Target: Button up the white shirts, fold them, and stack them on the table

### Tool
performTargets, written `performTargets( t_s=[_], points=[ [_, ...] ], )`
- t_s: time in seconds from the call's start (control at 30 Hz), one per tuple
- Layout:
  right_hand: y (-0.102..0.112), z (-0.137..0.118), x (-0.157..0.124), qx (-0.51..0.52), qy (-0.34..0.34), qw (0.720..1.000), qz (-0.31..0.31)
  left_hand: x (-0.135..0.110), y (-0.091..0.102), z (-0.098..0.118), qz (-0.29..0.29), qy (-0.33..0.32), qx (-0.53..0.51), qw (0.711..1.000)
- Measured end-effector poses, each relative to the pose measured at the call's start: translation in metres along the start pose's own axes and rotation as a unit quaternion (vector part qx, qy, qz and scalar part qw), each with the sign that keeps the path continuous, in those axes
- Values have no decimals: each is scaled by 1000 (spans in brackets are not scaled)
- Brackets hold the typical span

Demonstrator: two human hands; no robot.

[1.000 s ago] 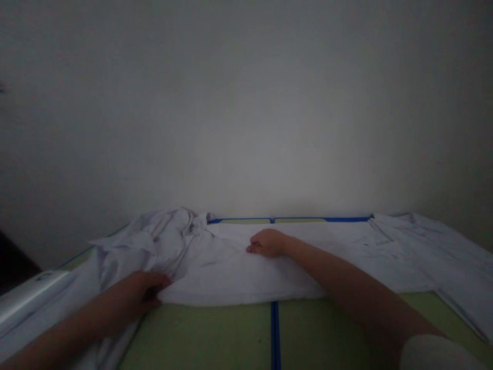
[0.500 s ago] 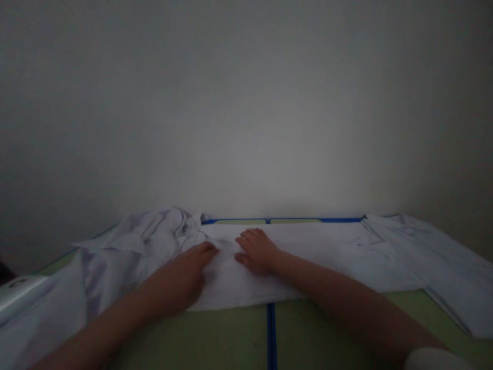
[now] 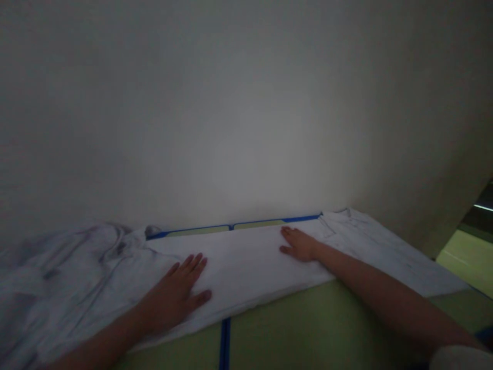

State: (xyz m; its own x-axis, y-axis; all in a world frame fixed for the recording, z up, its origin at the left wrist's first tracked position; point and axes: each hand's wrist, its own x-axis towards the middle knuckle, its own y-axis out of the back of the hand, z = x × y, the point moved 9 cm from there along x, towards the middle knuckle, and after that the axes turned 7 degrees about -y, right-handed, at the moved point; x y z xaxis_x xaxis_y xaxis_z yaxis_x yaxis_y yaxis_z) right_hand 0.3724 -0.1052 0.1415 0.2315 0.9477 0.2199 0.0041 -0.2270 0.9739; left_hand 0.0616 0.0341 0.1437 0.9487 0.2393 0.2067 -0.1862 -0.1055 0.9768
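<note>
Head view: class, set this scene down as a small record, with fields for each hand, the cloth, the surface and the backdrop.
Left hand: palm down on white cloth, fingers spread, nothing gripped
Right hand: palm down on white cloth, nothing gripped
Cloth: mostly smooth between the hands, rumpled at the picture's left; one piece or several, cannot tell
Surface: green, with blue edging, under the cloth
Backdrop: plain grey wall

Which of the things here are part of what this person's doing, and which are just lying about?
Part of the job:
white cloth, spread out
left hand, flat on it
right hand, also on it

Just there:
crumpled white fabric at left, possibly the same piece
green surface underneath
wall behind
</note>
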Motion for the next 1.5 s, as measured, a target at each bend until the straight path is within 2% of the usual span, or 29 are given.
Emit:
performTargets(
  t_s=[0.07, 0.13, 0.23, 0.37, 0.47, 0.5, 0.57, 0.6, 0.63, 0.7, 0.77, 0.8, 0.83, 0.9, 1.0, 1.07, 1.17, 1.23, 1.33, 1.4, 1.43, 1.5],
  points=[
    [3, 47, -13, -1, -44, 999, 5, 2, -1, 0, -5, -4, 11, 1000],
    [5, 74, -22, 8, -67, 998, 11, 4, -4, -1, -11, -13, 23, 1000],
    [16, 85, -29, 77, -89, 992, 36, 4, -10, -4, -22, -22, 34, 999],
    [60, 98, -46, 153, -162, 968, 118, 3, -11, -8, -37, -11, 32, 999],
    [91, 118, -88, 183, -231, 941, 165, 15, 3, -2, -47, -14, 15, 999],
    [94, 122, -108, 204, -248, 932, 167, 24, 11, 4, -45, -21, 8, 999],
    [84, 123, -154, 313, -279, 896, 146, 53, 30, 19, -35, -39, -9, 999],
    [70, 119, -179, 413, -295, 852, 127, 72, 38, 29, -30, -47, -20, 998],
    [53, 112, -202, 522, -313, 786, 108, 93, 45, 39, -27, -55, -35, 997],
    [23, 93, -242, 685, -351, 631, 102, 142, 51, 62, -32, -65, -67, 995],
    [7, 76, -264, 770, -369, 501, 139, 194, 48, 91, -40, -92, -96, 990],
    [4, 70, -268, 795, -369, 452, 165, 220, 44, 107, -47, -112, -112, 986],
    [4, 66, -268, 813, -365, 411, 191, 244, 39, 123, -57, -125, -131, 982],
    [4, 64, -261, 833, -357, 350, 238, 287, 26, 152, -69, -141, -150, 976],
    [5, 66, -244, 841, -344, 294, 297, 336, 6, 192, -89, -151, -177, 968],
    [5, 67, -232, 839, -332, 286, 323, 360, -9, 214, -105, -157, -198, 962],
    [2, 70, -218, 825, -351, 307, 320, 390, -29, 237, -133, -156, -237, 950],
    [1, 74, -208, 809, -378, 343, 293, 406, -41, 244, -159, -143, -266, 940],
    [1, 85, -195, 759, -421, 434, 243, 420, -57, 247, -226, -118, -319, 913],
    [7, 94, -189, 720, -431, 489, 237, 421, -62, 249, -270, -110, -366, 884],
    [12, 99, -186, 712, -421, 506, 245, 421, -62, 250, -284, -110, -391, 869],
    [25, 107, -182, 723, -378, 512, 270, 421, -55, 254, -297, -114, -439, 840]
  ],
)
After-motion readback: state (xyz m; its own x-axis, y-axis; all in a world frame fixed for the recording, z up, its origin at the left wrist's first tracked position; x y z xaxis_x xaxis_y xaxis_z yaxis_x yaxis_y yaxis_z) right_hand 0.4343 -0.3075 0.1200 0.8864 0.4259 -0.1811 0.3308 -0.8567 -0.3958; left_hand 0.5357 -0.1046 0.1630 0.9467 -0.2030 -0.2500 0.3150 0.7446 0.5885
